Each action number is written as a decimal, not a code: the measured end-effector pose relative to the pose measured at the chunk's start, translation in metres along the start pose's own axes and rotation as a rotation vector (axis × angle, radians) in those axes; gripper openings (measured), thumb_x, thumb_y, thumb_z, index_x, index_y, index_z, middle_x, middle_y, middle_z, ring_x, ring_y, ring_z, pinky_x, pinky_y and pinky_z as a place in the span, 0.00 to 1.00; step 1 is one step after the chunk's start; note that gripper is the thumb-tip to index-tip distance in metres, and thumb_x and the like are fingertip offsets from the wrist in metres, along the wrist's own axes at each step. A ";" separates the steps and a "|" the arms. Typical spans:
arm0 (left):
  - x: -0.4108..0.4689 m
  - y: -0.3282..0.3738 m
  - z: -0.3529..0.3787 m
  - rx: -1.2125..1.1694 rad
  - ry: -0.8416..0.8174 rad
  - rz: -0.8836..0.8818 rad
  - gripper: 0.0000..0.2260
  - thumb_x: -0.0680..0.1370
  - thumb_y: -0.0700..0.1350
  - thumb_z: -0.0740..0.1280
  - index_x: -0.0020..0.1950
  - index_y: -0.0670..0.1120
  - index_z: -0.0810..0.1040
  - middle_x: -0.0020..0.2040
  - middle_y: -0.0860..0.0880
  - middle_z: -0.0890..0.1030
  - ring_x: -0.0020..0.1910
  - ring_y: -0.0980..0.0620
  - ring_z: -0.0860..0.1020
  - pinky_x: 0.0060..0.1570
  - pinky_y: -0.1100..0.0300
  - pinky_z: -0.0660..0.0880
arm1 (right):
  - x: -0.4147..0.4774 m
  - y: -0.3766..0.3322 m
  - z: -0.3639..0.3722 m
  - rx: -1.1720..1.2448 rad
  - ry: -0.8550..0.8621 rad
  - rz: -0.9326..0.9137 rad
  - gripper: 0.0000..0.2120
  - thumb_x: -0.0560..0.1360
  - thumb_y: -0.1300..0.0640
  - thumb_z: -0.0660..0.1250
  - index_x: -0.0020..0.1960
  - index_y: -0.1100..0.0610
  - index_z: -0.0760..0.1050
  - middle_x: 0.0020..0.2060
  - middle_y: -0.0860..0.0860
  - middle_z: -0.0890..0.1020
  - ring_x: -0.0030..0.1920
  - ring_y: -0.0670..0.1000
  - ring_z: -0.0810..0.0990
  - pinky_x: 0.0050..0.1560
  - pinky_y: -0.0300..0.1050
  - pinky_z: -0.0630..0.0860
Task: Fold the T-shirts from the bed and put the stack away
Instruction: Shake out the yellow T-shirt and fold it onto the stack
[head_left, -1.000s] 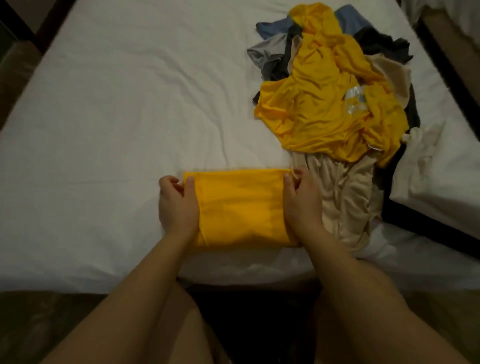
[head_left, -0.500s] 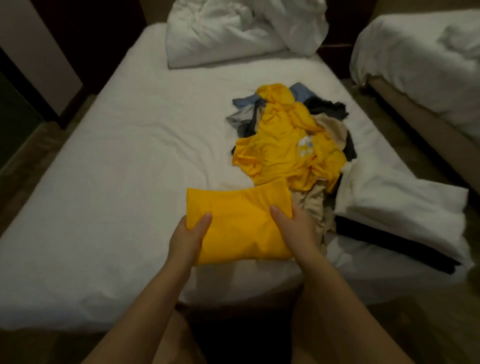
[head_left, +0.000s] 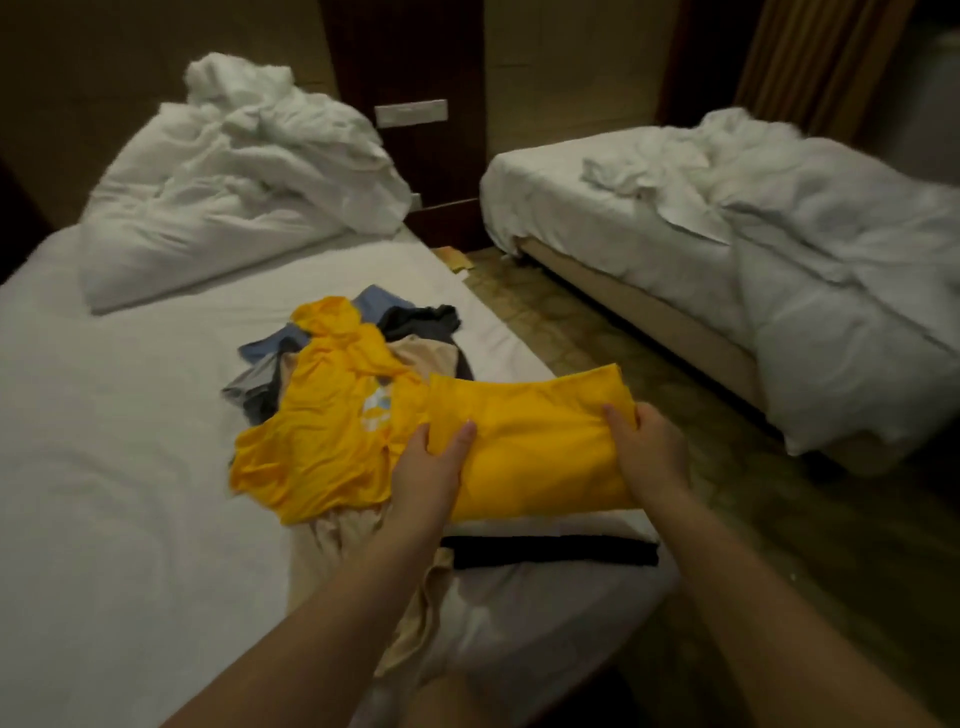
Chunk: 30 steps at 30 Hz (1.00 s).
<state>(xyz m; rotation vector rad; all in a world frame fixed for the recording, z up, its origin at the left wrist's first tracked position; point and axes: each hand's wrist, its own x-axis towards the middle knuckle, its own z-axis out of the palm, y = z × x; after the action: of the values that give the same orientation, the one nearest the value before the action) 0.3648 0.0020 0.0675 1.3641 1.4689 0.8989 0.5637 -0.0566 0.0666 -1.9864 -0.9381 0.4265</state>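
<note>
Left hand (head_left: 431, 467) and right hand (head_left: 647, 454) grip the folded yellow T-shirt (head_left: 535, 447) above the stack (head_left: 550, 551); we should lower it flat, edges aligned.

Folded T-shirt (head_left: 540, 441) between left hand (head_left: 431, 467), right hand (head_left: 649, 452)

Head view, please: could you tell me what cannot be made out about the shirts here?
All in the head view:
- The stack under the folded yellow T-shirt: that shirt covers it; only a white layer and a black edge show.
- The pile's shirt count: the unfolded yellow shirt lies over the others.
- Its print: blurred.
- Fingers of the left hand and right hand: hidden under the folded shirt.
</note>
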 end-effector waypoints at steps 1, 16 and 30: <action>0.009 0.002 0.013 0.040 -0.014 0.005 0.32 0.76 0.55 0.65 0.74 0.41 0.61 0.72 0.41 0.66 0.70 0.42 0.64 0.66 0.54 0.61 | 0.008 0.010 -0.001 -0.005 -0.001 0.045 0.15 0.79 0.47 0.59 0.43 0.58 0.71 0.41 0.58 0.76 0.46 0.60 0.75 0.42 0.46 0.66; 0.071 -0.052 0.042 0.319 -0.009 -0.058 0.26 0.78 0.57 0.60 0.69 0.41 0.68 0.66 0.38 0.71 0.66 0.38 0.68 0.59 0.54 0.65 | 0.038 0.058 0.065 -0.235 -0.055 0.227 0.26 0.79 0.46 0.57 0.73 0.56 0.60 0.68 0.59 0.70 0.64 0.61 0.70 0.61 0.51 0.67; 0.048 -0.176 -0.097 0.669 0.246 -0.030 0.24 0.77 0.52 0.64 0.71 0.44 0.65 0.66 0.37 0.68 0.62 0.36 0.69 0.58 0.46 0.69 | -0.105 -0.055 0.216 -0.113 -0.235 -0.610 0.15 0.73 0.57 0.57 0.54 0.59 0.77 0.46 0.58 0.79 0.45 0.60 0.78 0.42 0.51 0.77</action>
<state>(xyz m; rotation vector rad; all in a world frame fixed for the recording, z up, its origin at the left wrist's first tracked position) 0.2169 0.0341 -0.0734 1.7375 2.0930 0.5834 0.3397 0.0058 -0.0152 -1.6535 -1.6771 0.2621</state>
